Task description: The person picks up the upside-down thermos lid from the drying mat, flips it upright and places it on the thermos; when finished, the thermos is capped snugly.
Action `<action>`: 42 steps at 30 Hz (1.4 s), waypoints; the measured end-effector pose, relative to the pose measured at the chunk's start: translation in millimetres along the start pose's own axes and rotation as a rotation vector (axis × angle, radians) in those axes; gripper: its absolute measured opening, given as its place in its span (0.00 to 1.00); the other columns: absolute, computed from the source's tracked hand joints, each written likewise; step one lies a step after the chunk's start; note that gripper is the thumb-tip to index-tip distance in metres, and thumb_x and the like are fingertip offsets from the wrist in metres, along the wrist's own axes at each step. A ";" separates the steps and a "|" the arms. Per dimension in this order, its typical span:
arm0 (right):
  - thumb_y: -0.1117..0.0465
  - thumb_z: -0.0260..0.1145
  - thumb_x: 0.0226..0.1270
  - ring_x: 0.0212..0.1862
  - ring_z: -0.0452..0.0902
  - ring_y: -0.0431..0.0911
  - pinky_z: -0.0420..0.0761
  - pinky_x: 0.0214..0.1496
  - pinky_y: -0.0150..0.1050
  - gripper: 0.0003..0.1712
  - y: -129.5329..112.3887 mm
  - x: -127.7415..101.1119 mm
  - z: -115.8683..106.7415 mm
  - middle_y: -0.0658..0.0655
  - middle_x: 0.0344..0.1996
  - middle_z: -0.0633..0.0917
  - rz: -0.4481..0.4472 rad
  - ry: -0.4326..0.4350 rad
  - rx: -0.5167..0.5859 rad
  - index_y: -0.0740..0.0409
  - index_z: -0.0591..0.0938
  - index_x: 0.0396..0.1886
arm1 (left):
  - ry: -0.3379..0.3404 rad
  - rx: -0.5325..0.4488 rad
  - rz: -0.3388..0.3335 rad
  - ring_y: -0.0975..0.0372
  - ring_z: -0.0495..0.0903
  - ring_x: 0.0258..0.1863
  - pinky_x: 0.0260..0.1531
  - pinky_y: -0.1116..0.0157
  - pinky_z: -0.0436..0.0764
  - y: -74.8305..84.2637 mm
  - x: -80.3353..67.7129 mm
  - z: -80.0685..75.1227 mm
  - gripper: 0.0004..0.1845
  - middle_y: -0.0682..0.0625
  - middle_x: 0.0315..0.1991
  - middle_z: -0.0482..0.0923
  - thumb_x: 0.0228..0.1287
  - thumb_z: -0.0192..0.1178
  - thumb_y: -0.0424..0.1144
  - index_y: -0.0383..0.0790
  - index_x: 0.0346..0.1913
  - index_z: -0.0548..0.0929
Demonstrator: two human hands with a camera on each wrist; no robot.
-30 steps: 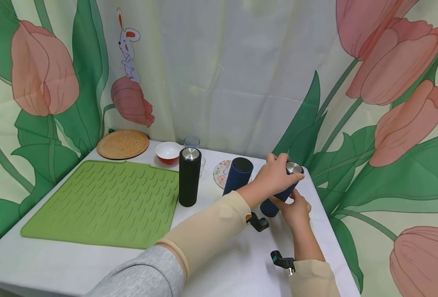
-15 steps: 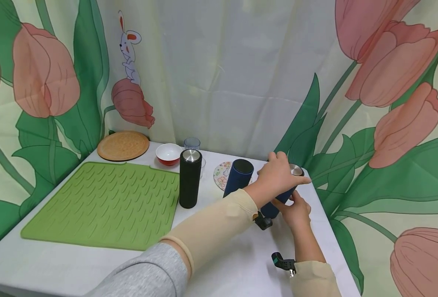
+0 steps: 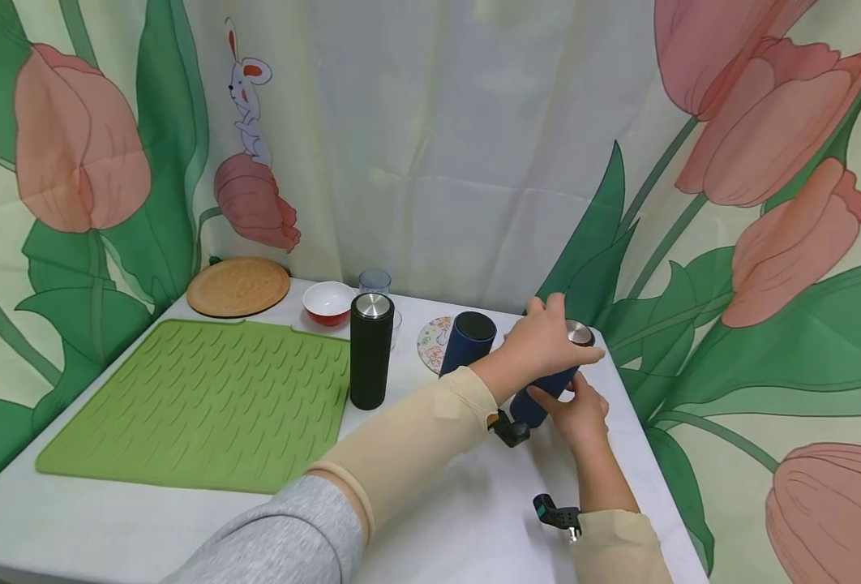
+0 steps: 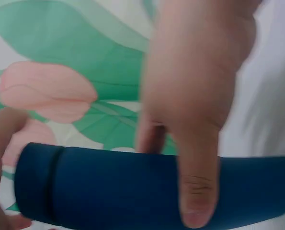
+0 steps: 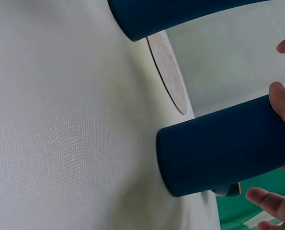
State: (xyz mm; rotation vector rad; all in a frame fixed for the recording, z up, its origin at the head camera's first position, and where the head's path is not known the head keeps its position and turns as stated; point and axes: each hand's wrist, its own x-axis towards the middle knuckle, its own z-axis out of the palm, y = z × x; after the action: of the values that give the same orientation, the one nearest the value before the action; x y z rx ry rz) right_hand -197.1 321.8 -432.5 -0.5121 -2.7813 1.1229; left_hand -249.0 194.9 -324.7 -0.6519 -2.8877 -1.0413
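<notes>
A dark blue thermos bottle point(image 3: 532, 407) with a silver-topped lid point(image 3: 580, 332) stands at the table's right side. My right hand point(image 3: 576, 412) grips its body, the thumb lying across it in the left wrist view. Up by the lid is my left hand point(image 3: 547, 342), fingers spread and thumb stretched out to the right. In the left wrist view its fingers show at the left edge, beside the lid with a gap above it. In the right wrist view the bottle's base point(image 5: 168, 165) is low over the white cloth.
A second blue cylinder point(image 3: 469, 341) stands left of the hands, by a floral round coaster point(image 3: 433, 345). Farther left are a black thermos point(image 3: 370, 357), a clear glass point(image 3: 374, 281), a red-white bowl point(image 3: 328, 304), a round wooden board point(image 3: 237, 287) and a green mat point(image 3: 204, 405).
My left hand slides slightly right over the lid, then a little back, its thumb straighter than before. The right hand keeps its grip and the bottle stays in place.
</notes>
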 end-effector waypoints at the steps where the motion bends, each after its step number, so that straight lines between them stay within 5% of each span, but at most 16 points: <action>1: 0.30 0.72 0.66 0.79 0.47 0.70 0.66 0.68 0.73 0.54 0.9 -0.2 0.9 0.71 0.77 0.69 0.000 -0.001 0.001 0.49 0.64 0.82 | 0.024 0.020 -0.013 0.59 0.83 0.39 0.45 0.58 0.87 0.7 -0.2 3.0 0.54 0.48 0.65 0.69 0.56 0.68 0.77 0.50 0.77 0.64; 6: 0.30 0.73 0.65 0.80 0.45 0.69 0.65 0.68 0.75 0.54 3.0 -1.3 4.4 0.69 0.77 0.70 0.008 -0.005 0.021 0.47 0.64 0.83 | 0.061 0.119 -0.019 0.58 0.84 0.39 0.51 0.49 0.88 1.8 -1.0 8.3 0.50 0.48 0.62 0.70 0.55 0.66 0.79 0.50 0.72 0.70; 13: 0.34 0.73 0.67 0.79 0.47 0.68 0.68 0.68 0.73 0.53 2.9 -1.7 4.3 0.70 0.77 0.68 0.004 0.018 0.030 0.49 0.63 0.83 | -0.130 0.094 0.088 0.61 0.82 0.49 0.46 0.64 0.85 -0.1 5.5 -14.1 0.34 0.47 0.65 0.71 0.68 0.66 0.64 0.61 0.74 0.75; 16: 0.34 0.73 0.68 0.79 0.47 0.68 0.65 0.68 0.73 0.52 3.0 0.0 3.5 0.70 0.77 0.69 -0.004 0.008 0.022 0.49 0.64 0.83 | -0.172 0.050 0.076 0.61 0.81 0.50 0.48 0.63 0.85 1.1 6.5 -18.4 0.37 0.48 0.67 0.70 0.66 0.67 0.64 0.61 0.76 0.73; 21: 0.30 0.72 0.65 0.79 0.46 0.69 0.58 0.68 0.79 0.51 3.0 4.6 0.2 0.68 0.75 0.73 -0.021 0.006 -0.005 0.46 0.67 0.81 | -0.088 0.107 0.006 0.60 0.85 0.47 0.52 0.54 0.88 8.1 5.1 -9.6 0.55 0.47 0.70 0.67 0.55 0.68 0.78 0.51 0.79 0.65; 25: 0.30 0.72 0.65 0.80 0.44 0.69 0.52 0.68 0.84 0.50 2.0 6.3 -2.9 0.68 0.72 0.74 -0.035 0.031 -0.019 0.48 0.68 0.79 | -0.051 0.169 0.028 0.61 0.86 0.40 0.47 0.58 0.89 10.8 8.1 -7.4 0.45 0.48 0.68 0.68 0.62 0.67 0.73 0.53 0.76 0.70; 31: 0.32 0.73 0.66 0.80 0.44 0.68 0.52 0.69 0.81 0.52 2.3 5.5 -3.0 0.69 0.74 0.73 -0.016 0.019 -0.005 0.51 0.66 0.81 | -0.242 0.151 0.127 0.65 0.73 0.57 0.49 0.65 0.84 7.3 15.7 -22.8 0.32 0.51 0.67 0.69 0.73 0.65 0.59 0.64 0.76 0.72; 33: 0.33 0.74 0.66 0.80 0.44 0.69 0.51 0.69 0.81 0.53 2.0 5.6 -2.0 0.70 0.74 0.73 -0.015 0.013 -0.004 0.51 0.65 0.81 | -0.287 0.111 0.111 0.64 0.70 0.60 0.52 0.64 0.83 6.7 14.8 -26.1 0.33 0.51 0.70 0.66 0.72 0.66 0.60 0.66 0.77 0.72; 35: 0.33 0.74 0.66 0.79 0.45 0.70 0.50 0.69 0.82 0.52 1.1 5.5 -1.6 0.70 0.74 0.72 -0.018 0.007 -0.009 0.51 0.65 0.81 | -0.269 0.096 0.067 0.63 0.73 0.60 0.54 0.62 0.84 8.6 12.5 -24.2 0.40 0.49 0.73 0.62 0.68 0.66 0.67 0.64 0.79 0.68; 39: 0.32 0.73 0.66 0.79 0.45 0.71 0.47 0.69 0.85 0.50 0.2 4.3 -1.0 0.70 0.73 0.73 -0.023 0.001 -0.018 0.50 0.68 0.79 | -0.112 0.118 -0.040 0.59 0.84 0.48 0.52 0.51 0.87 14.1 5.4 -12.3 0.56 0.47 0.72 0.63 0.54 0.66 0.80 0.54 0.79 0.65; 42: 0.32 0.73 0.66 0.80 0.44 0.70 0.46 0.69 0.85 0.50 0.9 5.6 -1.5 0.69 0.72 0.74 -0.023 0.004 -0.021 0.49 0.68 0.78 | -0.043 0.137 -0.049 0.60 0.85 0.42 0.46 0.54 0.88 13.5 6.8 -7.2 0.54 0.47 0.69 0.65 0.55 0.66 0.79 0.51 0.77 0.67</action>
State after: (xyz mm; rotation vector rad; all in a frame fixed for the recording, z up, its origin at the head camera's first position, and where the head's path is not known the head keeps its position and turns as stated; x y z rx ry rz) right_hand -201.8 325.3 -432.2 -0.4832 -2.7913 1.0879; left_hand -250.9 202.4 -309.9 -0.6075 -2.9926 -0.8343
